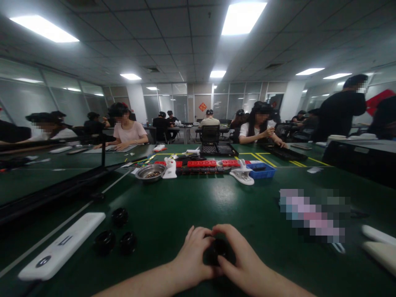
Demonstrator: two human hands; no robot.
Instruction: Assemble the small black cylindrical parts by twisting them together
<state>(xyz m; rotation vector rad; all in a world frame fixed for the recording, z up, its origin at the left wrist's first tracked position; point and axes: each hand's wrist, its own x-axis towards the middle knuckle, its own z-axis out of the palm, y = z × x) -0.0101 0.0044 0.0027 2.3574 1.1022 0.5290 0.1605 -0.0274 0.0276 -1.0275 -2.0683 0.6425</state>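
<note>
At the near middle of the green table (161, 210), both my hands are closed around one small, round black part (220, 247). My left hand (191, 252) grips it from the left, thumb low and fingers over the far side. From the right, my right hand (244, 253) curls its index finger over the top and sets its thumb against the near side. Much of the part is hidden by my fingers, so its kind cannot be made out. Three similar round black parts, a far one (119, 216), a left one (104, 241) and a right one (127, 242), stand to the left.
A long white device (63, 246) lies at left. Further off are a metal bowl (150, 173) of small pieces, white clamps (170, 168), a red strip (202, 164) and a blue tray (262, 170). A black bar (62, 185) crosses the left side. Several people sit beyond.
</note>
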